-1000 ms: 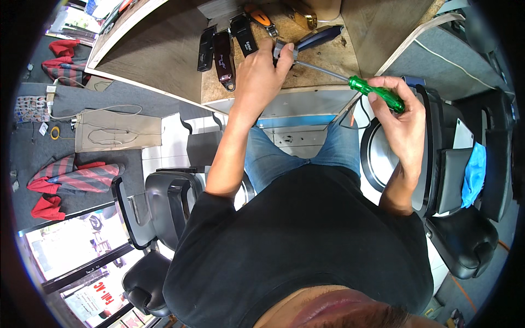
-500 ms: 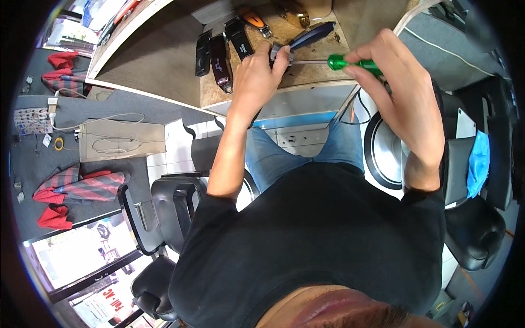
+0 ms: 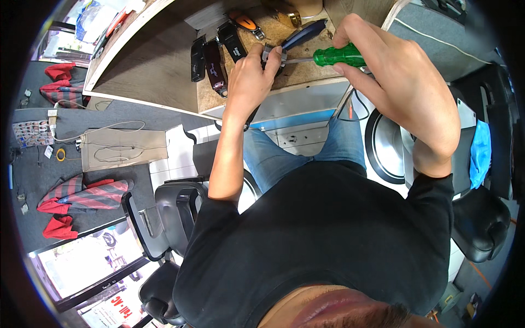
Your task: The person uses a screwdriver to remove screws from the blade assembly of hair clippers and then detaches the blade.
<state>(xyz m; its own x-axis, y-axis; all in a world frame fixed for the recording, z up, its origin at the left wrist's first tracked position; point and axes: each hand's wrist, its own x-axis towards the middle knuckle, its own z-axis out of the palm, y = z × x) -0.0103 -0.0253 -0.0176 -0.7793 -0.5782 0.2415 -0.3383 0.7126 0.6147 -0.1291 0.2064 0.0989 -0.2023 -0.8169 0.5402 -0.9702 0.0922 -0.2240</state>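
- Right hand point(image 3: 402, 85): fingers clamped on green handle of screwdriver point(image 3: 334, 56); shaft points left, level with left hand.
- Left hand point(image 3: 250, 81): thumb and index clamped on small grey piece point(image 3: 266, 53) above the surface point(image 3: 306, 78). Screwdriver tip is at the piece; contact can't be made out.
- Left of left hand: dark red clipper point(image 3: 214, 64), two black clippers point(image 3: 232, 41).
- Beyond: dark blue clipper point(image 3: 304, 34), then orange-and-black clipper point(image 3: 246, 23).
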